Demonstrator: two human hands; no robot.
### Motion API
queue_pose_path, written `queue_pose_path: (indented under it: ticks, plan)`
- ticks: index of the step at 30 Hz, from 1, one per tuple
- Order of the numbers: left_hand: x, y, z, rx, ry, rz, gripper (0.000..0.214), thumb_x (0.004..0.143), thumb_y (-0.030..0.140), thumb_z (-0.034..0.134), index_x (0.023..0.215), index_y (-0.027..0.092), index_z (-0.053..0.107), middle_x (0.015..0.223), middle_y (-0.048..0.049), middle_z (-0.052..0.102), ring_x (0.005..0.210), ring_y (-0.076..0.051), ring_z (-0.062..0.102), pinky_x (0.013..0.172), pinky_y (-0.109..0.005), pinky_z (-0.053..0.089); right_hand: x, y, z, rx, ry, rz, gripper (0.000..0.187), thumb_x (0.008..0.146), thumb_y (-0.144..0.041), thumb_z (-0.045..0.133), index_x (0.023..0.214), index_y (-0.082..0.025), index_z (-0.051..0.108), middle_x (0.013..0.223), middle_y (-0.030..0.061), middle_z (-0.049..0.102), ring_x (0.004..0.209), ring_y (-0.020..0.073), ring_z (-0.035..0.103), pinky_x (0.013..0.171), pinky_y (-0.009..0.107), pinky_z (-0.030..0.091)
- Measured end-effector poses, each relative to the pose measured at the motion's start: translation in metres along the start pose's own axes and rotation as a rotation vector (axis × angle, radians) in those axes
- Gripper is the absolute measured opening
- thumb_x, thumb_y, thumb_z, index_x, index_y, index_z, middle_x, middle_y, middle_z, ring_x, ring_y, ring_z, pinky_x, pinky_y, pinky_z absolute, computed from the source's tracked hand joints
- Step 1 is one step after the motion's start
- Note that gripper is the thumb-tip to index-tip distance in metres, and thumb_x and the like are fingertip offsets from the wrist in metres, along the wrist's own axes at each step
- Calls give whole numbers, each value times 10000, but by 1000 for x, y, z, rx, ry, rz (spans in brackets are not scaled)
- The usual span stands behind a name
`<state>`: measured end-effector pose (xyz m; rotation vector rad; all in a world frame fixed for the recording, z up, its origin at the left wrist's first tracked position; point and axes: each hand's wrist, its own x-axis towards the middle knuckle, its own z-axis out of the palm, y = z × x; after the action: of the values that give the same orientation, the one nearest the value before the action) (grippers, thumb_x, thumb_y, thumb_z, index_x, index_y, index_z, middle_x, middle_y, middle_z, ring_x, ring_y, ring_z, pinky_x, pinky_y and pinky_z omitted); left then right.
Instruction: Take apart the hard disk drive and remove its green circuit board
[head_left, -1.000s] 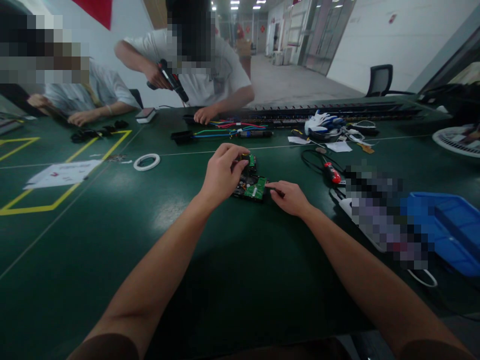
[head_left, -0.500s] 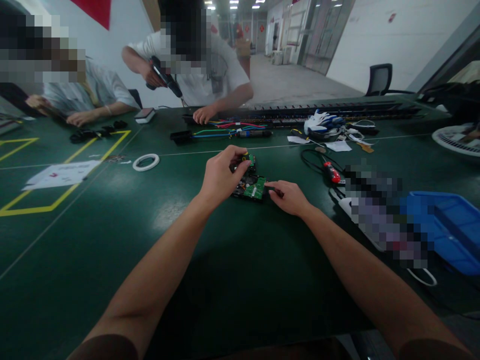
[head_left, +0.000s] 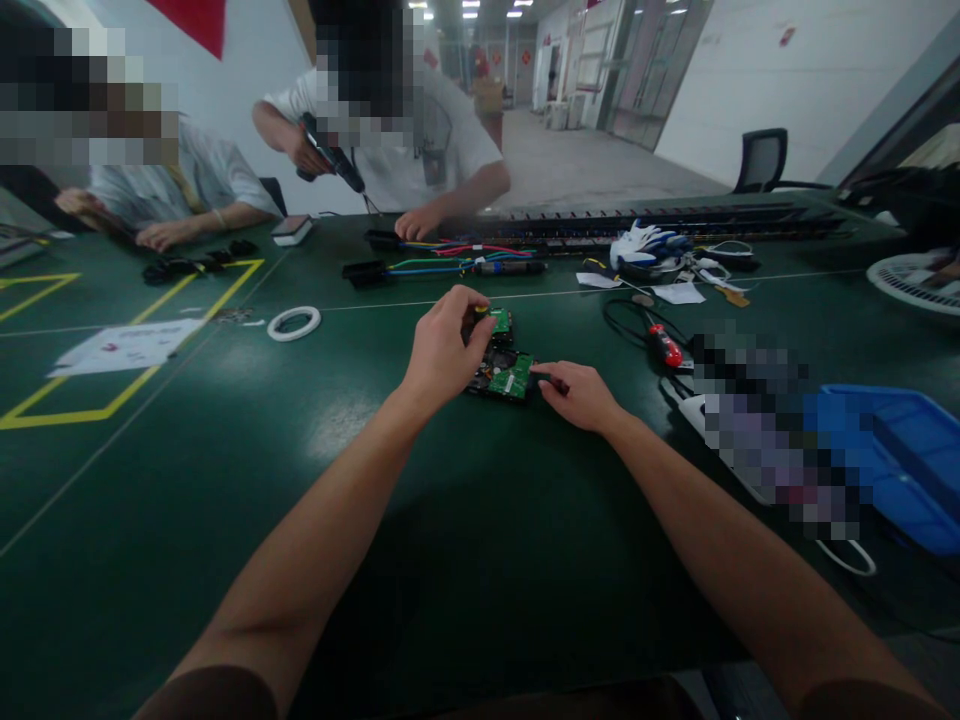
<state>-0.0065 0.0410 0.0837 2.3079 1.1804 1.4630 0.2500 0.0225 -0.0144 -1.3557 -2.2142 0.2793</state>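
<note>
The green table (head_left: 487,540) is marked with yellow lines on its left part. At its far side stands a co-worker (head_left: 409,150) in a white shirt. A blue tray (head_left: 892,470) is set at the right, and a printed white sheet (head_left: 124,348) is laid on the left. By the co-worker, a power driver (head_left: 330,155) is held with its tip angled downward. A red-handled screwdriver (head_left: 664,346) is placed well to the right of the hands. The left hand (head_left: 444,345) is curled over the boards, its fingertips bent together; whether anything is gripped cannot be told. The right hand (head_left: 579,395) is half closed, its index finger extended to the right edge of the nearer circuit-board unit (head_left: 514,378); what is held beneath that finger is too dark to tell. The nearer unit is laid flat at the table's middle, and just behind it a smaller-looking board unit (head_left: 504,322) is partly hidden by the left hand.
</note>
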Motion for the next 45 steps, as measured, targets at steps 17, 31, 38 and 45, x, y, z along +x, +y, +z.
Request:
queue_pose_path:
  ticks: [17,31,38,45]
  plan:
    - [3,3,-4,45,29,39,159,946,160,605,1070,216,688,1099,-52,728,1018,-197,688,921,-363,589,1,5,3,-4,3,-24,342,987,-273,578,1317,-263,666,966,34,704,740,170,590,738,332,472]
    - [-3,-4,8,-126,79,-59,193,933,210,657,1025,231,489,1131,-64,731,1024,-190,748,875,-348,620,2,6,3,-1,5,-10,338,988,-289,594,1318,-283,666,933,29,695,747,176,590,721,329,459]
    - [-1,-3,1,31,12,7,185,944,142,585,1112,219,585,1069,-57,711,951,-181,706,850,-343,593,1,7,5,21,20,-8,339,983,-280,604,1315,-287,671,923,29,696,738,174,590,712,328,453]
    - [3,4,-6,101,34,38,200,943,151,614,1103,233,702,1095,-60,660,993,-202,653,890,-378,574,1,7,5,32,22,-14,346,973,-280,610,1313,-293,674,918,22,702,729,171,593,714,328,465]
